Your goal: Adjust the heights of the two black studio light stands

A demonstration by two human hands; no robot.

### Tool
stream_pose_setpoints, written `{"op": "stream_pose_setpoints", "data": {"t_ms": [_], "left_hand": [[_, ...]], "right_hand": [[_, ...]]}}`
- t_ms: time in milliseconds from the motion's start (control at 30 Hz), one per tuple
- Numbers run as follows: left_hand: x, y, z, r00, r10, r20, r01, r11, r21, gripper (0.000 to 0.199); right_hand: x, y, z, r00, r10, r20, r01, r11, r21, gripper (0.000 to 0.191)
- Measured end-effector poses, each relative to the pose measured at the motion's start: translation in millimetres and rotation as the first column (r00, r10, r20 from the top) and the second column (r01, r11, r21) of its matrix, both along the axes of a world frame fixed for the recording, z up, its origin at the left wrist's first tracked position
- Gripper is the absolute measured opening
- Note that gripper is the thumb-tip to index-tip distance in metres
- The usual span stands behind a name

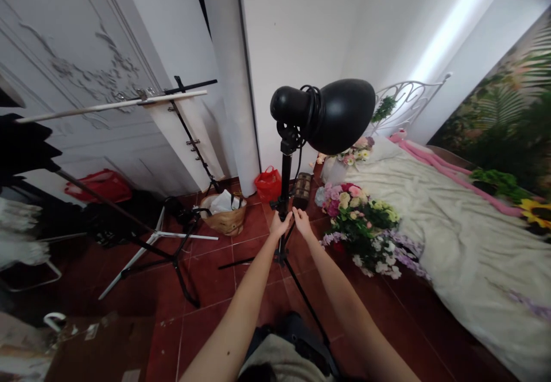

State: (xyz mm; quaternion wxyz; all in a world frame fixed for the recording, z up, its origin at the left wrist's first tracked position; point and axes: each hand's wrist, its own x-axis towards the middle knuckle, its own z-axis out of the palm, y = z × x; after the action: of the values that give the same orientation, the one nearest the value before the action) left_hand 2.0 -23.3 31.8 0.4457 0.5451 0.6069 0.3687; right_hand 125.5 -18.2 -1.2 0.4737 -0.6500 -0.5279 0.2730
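Note:
A black studio light (pixel 340 115) with a wide round reflector sits on top of a black light stand (pixel 286 178), with its cable coiled around the lamp's neck. My left hand (pixel 279 225) is closed around the stand's pole, just below a clamp knob. Close to its right, my right hand (pixel 301 221) has its fingers curled together beside the pole. Whatever those fingers pinch is too small to make out. Below my hands the stand's legs (pixel 301 290) spread over the red tiled floor.
To the right, artificial flowers (pixel 357 215) lie against a bed (pixel 465 267) with a pale cover. Beyond the stand are a red bag (pixel 267 183) and a woven basket (pixel 226 218). More stands (pixel 172 256) crowd the left, near a cardboard box (pixel 103 347).

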Motion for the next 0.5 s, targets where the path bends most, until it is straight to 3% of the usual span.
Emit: {"op": "stream_pose_setpoints", "data": {"t_ms": [100,200,300,367,500], "left_hand": [[0.6,-4.1,11.6,0.986,-0.027,-0.165,0.021,0.999,-0.040,0.050],[1.5,-6.9,21.6,0.967,-0.031,-0.252,0.015,0.998,-0.063,0.055],[0.4,-5.3,26.3,0.959,-0.063,-0.277,0.051,0.997,-0.049,0.058],[-1.7,-1.3,26.2,0.953,-0.098,-0.288,0.089,0.995,-0.044,0.059],[-5.1,7.1,26.1,0.933,-0.161,-0.321,0.170,0.985,0.001,0.058]], "right_hand": [[-8.8,-14.2,4.7,0.982,-0.092,-0.163,0.080,0.994,-0.074,0.044],[-19.1,-62.2,-8.7,0.857,-0.214,-0.468,0.081,0.954,-0.288,0.042],[-22.2,-147.1,-50.5,0.695,-0.394,-0.602,0.031,0.852,-0.523,0.036],[-19.6,-217.4,-88.7,0.642,-0.543,-0.541,0.069,0.744,-0.664,0.030],[-15.8,-360.3,-152.8,0.465,-0.769,-0.438,0.225,0.582,-0.782,0.024]]}}
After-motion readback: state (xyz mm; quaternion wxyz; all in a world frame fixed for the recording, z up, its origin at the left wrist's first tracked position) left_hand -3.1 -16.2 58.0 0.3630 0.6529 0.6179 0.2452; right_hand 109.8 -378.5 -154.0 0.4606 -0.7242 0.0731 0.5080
